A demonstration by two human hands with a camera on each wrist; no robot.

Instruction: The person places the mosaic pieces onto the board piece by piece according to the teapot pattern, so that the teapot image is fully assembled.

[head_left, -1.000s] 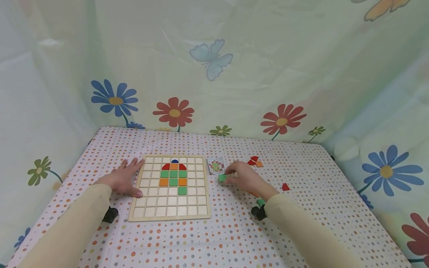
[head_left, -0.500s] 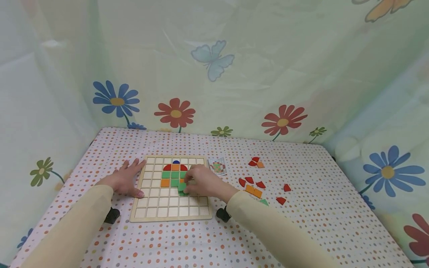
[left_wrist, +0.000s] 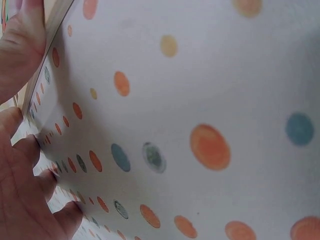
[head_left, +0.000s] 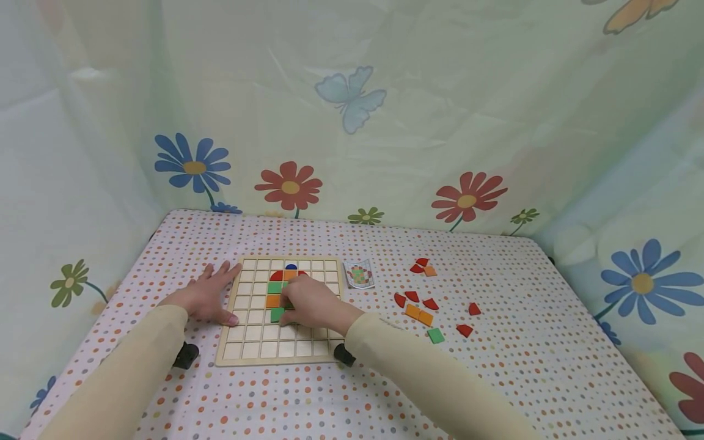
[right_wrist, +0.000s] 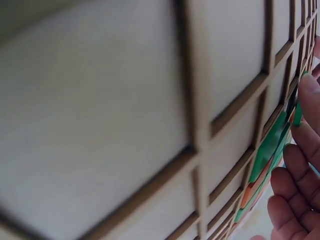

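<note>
Right hand (head_left: 315,304) pinches a square green tile (right_wrist: 298,113) over a wooden grid board (head_left: 268,349); spread left hand (head_left: 205,299) touches its left rim.

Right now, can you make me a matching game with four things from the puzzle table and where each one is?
Things:
1. picture card
2. blue half-circle tile
3. left hand
4. green square tile off the board

Places:
A. fingers spread at the left edge of the wooden grid board
B. on the dotted tablecloth, nearer the person than the two side-by-side orange tiles
C. in the board's farthest row
D. close beside the board's right edge

Right pairs: 1-D, 2-C, 3-A, 4-B
</note>
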